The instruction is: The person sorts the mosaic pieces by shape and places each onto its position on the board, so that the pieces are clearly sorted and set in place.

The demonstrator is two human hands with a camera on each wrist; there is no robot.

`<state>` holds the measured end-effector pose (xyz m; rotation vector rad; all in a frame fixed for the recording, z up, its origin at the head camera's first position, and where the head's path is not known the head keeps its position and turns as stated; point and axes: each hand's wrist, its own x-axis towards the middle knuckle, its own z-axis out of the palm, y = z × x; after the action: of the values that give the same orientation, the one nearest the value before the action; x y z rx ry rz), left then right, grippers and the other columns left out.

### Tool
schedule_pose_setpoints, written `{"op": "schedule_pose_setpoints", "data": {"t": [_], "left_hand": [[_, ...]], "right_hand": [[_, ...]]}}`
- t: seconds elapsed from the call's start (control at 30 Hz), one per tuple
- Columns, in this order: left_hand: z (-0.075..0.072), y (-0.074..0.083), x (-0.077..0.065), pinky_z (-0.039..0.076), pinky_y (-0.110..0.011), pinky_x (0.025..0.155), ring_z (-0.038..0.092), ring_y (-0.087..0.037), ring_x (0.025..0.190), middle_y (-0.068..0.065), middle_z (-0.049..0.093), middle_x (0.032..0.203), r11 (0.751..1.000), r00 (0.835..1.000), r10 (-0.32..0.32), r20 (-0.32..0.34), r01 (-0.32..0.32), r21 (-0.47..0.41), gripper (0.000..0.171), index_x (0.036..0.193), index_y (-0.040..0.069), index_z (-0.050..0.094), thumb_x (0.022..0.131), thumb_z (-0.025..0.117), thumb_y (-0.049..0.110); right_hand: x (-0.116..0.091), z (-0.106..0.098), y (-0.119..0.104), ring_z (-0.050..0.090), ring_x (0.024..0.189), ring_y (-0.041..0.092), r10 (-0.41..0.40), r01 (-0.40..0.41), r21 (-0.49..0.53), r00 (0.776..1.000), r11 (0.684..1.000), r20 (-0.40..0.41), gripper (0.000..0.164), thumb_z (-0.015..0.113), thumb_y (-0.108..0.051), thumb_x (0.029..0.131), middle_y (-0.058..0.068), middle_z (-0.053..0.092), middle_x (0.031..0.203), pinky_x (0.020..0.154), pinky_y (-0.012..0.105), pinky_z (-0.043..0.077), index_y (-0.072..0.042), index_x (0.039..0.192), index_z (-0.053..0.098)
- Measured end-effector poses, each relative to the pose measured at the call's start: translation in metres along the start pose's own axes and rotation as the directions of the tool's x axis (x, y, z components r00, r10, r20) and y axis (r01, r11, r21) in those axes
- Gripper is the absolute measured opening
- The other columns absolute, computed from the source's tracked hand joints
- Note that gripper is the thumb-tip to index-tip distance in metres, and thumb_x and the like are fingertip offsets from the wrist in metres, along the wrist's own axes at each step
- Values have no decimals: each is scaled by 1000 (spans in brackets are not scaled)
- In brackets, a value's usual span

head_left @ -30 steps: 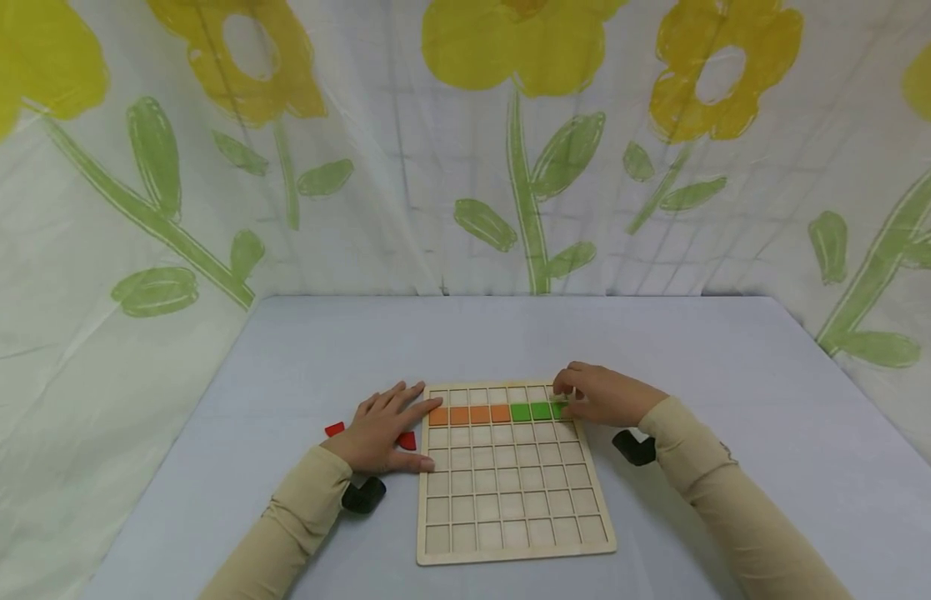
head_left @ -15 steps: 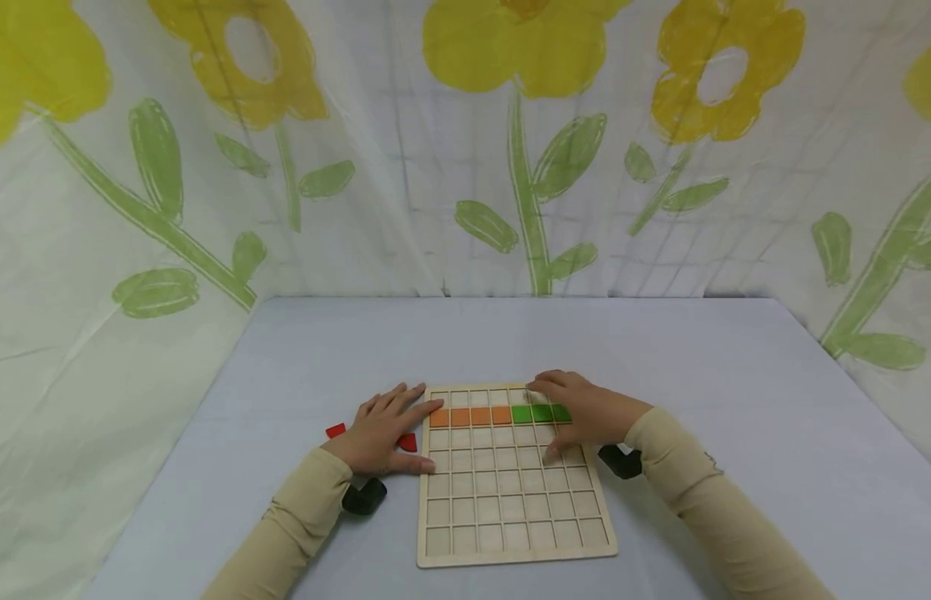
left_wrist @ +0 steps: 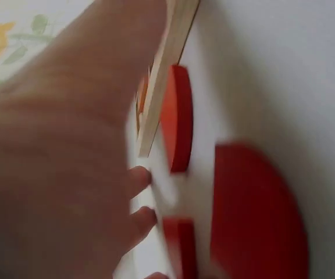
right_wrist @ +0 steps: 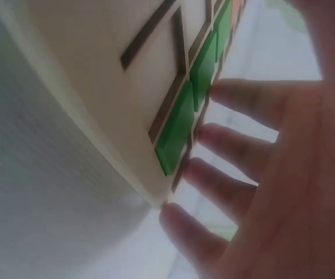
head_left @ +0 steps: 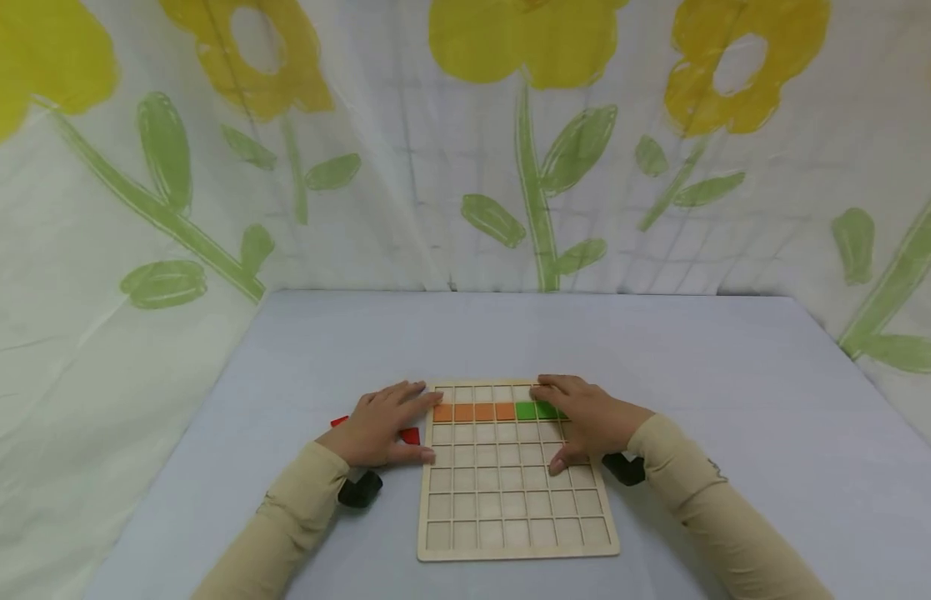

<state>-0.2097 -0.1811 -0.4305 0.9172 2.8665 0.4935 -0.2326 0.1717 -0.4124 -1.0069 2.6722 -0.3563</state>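
A square wooden grid board (head_left: 489, 505) lies on the table between both hands. Its second row from the far edge holds several orange tiles (head_left: 462, 412) on the left and green tiles (head_left: 525, 411) on the right. My left hand (head_left: 378, 429) lies with spread fingers at the board's left edge, index finger and thumb at the frame. Over the upper right of the board my right hand (head_left: 596, 421) is spread, its palm hiding part of the grid. The right wrist view has its fingertips beside three green tiles (right_wrist: 176, 131), with nothing gripped.
Red pieces with curved edges (left_wrist: 260, 215) lie under and beside the left hand, left of the board. One red piece (head_left: 410, 436) shows between thumb and index finger. A flower-printed cloth (head_left: 405, 167) hangs behind the white table (head_left: 322, 333).
The right hand has let go of the green tile at the row's right end, spread its fingers and shifted left over the board. The left hand stays in place. The head view has tilted slightly.
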Motion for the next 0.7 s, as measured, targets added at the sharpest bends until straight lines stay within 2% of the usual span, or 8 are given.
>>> {"op": "schedule_pose_setpoints", "data": {"t": [0.1,0.23,0.33,0.47,0.57,0.7], "left_hand": [[-7,-2,-8,35,-57,97,44,-31,130,-11,46,142,998,998,-45,-35,44,-34,72,144,22,42,85,62,58],[-16,-8,-27,38,-56,94,51,-29,122,-8,53,135,995,993,-80,-83,75,-67,57,138,19,50,90,62,47],[-22,-15,-43,44,-52,89,59,-23,106,-7,58,127,997,989,-69,-128,62,-52,45,132,14,56,91,66,29],[-28,-26,-60,51,-41,84,59,-17,92,-5,62,113,998,985,-64,-157,65,-1,37,124,9,61,87,67,5],[-29,-32,-68,53,-39,85,58,-19,95,-4,62,107,998,986,-44,-164,51,40,37,119,7,63,84,63,-7],[-28,-39,-74,51,-41,87,55,-23,101,-6,60,108,997,981,-22,-193,36,69,40,116,6,64,81,60,-14]], "right_hand": [[-1,1,2,28,139,38,-35,35,-20,999,999,-21,110,73,-68,64,19,28,152,104,58,33,-6,147,33],[-2,4,3,29,138,39,-50,50,-11,998,999,-38,110,72,-68,65,19,29,151,101,61,34,-6,147,33],[-2,5,3,28,138,38,-40,40,8,999,999,-36,109,73,-67,65,17,28,152,101,61,32,-9,147,33],[0,6,4,26,139,36,-27,28,37,999,999,-31,109,74,-68,64,14,26,153,102,61,30,-12,148,32],[1,9,6,28,138,36,-32,33,28,999,999,-42,109,71,-72,63,13,27,153,101,61,31,-13,147,33],[1,10,11,29,137,34,-36,37,12,998,999,-58,109,69,-75,62,11,28,152,100,59,32,-15,147,34]]}}
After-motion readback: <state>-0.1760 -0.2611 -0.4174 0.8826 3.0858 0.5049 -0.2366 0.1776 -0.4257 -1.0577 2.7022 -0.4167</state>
